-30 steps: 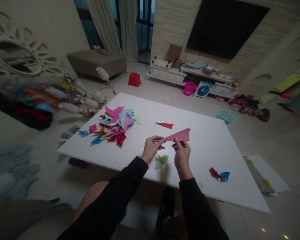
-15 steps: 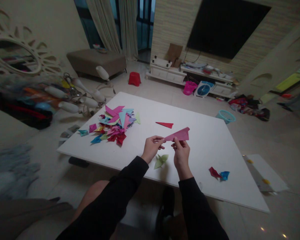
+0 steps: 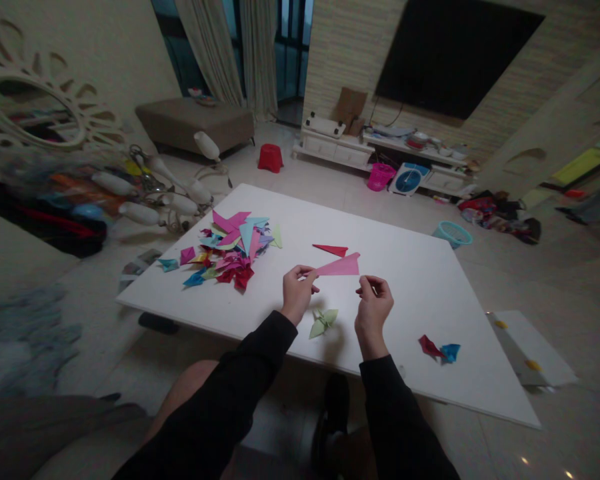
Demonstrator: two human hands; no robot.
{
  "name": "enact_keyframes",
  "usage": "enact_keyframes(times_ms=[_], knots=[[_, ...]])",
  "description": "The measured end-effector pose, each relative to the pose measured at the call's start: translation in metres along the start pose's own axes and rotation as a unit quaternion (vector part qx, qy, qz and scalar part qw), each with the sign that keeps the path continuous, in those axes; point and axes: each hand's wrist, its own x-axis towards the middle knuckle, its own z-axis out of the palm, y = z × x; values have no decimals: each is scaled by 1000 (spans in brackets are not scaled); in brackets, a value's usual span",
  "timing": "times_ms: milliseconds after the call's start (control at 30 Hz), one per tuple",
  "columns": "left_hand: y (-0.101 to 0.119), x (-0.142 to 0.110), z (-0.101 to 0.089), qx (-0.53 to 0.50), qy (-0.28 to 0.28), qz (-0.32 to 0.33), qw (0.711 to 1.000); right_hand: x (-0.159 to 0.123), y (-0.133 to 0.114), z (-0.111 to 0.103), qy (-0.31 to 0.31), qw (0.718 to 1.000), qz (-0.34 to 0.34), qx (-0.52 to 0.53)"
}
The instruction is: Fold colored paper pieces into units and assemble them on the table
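Observation:
A pink paper plane (image 3: 341,265) is pinched by its pointed end between the thumb and fingers of my left hand (image 3: 298,293). Its wide tail points right, just above the table. My right hand (image 3: 375,308) is closed, fingers curled in, close beside the tail's lower corner; I see nothing in it. Behind the pink plane lies a red paper plane (image 3: 331,250). A pale green folded paper piece (image 3: 323,323) rests on the table between my wrists.
On the white table (image 3: 405,267), a heap of colourful folded papers (image 3: 237,250) lies at left. A dark red folded paper (image 3: 431,346) and a blue one (image 3: 451,352) sit at right. Beyond the far right edge stands a turquoise basket (image 3: 453,233).
The pink paper plane has moved left and slightly down, its tail now lower. My right hand has come off the plane and shifted a little right. My left hand keeps its pinch.

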Motion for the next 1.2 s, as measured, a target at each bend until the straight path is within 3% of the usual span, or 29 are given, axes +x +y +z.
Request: enact_keyframes(times_ms=[100,200,367,567,833,933,1033,1067,1200], knots=[[1,-2,0,3,0,-7,1000,-9,-9,1,-70,989,-87,-99],[2,-4,0,1,-14,-11,1000,-18,-12,3,-177,950,-171,-191],[-1,-4,3,3,-37,-11,999,-22,-3,2,-261,907,-214,-251],[-2,-3,3,-4,-69,-35,997,-17,5,-1,-269,864,-270,-328],[15,-10,-11,-31,-117,-76,990,4,9,-6,-215,809,-353,-418],[24,-12,-18,-44,-135,-95,985,26,12,10,-212,769,-359,-485],[30,-13,-26,-61,-154,-102,981,56,22,44,-255,732,-356,-521],[31,-13,-28,-66,-162,-101,979,67,27,58,-266,738,-346,-515],[30,-7,-33,-75,-172,-101,977,105,53,109,-273,802,-284,-449]])
